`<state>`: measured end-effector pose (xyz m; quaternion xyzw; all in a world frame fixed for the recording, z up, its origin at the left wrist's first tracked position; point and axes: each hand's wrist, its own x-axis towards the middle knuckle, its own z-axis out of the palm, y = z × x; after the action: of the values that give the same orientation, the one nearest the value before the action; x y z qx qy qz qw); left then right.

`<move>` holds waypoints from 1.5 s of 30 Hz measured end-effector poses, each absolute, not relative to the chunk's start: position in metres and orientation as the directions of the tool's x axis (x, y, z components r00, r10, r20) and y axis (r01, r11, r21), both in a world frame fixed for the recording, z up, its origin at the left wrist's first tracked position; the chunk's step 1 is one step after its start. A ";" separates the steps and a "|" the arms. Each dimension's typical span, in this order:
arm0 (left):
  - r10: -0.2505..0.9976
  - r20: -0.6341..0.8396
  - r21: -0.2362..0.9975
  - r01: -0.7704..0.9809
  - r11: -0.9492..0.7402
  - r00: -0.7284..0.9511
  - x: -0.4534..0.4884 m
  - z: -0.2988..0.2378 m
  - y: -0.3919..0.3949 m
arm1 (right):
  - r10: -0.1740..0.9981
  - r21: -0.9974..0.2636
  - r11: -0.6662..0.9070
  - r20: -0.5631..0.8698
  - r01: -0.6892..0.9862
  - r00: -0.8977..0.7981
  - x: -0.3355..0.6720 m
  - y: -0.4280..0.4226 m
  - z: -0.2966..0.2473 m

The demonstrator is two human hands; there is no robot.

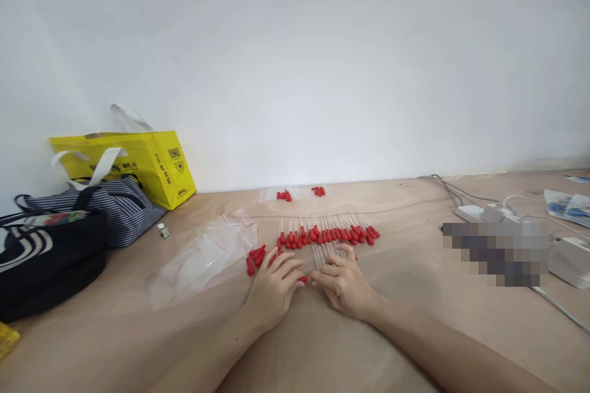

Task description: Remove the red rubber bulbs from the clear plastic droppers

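Note:
Close in front of me, my left hand [275, 287] pinches a red rubber dropper bulb [303, 279]. Facing it, my right hand [345, 285] has its fingertips closed at the bulb's open end; the glass tube between them is mostly hidden by the fingers. Several loose clear glass tubes [318, 253] lie partly under my right hand. Beside my left fingers is a small pile of loose red bulbs [257, 253]. Beyond both hands, a row of glass droppers with red bulbs [338, 234] lies with the tubes pointing away from me.
Clear plastic bags [207, 252] lie to the left. A bag with more red bulbs [284, 196] is near the wall. A small bottle [163, 231], a striped bag [124, 209], a black bag [55, 264] and a yellow bag [161, 166] stand left. Chargers and cables [569, 261] sit right.

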<state>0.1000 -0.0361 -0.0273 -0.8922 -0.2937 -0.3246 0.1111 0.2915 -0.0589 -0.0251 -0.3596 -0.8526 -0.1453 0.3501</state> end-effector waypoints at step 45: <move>0.996 0.070 0.600 0.800 0.001 -0.054 0.030 0.007 -0.014 | 0.820 -0.334 0.340 0.562 0.879 -0.104 0.304 -0.038 -0.048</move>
<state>0.0302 -0.0137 0.0070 -0.6600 -0.6802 -0.2532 -0.1940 0.3041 -0.0382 -0.0481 -0.5727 -0.7419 -0.0423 0.3462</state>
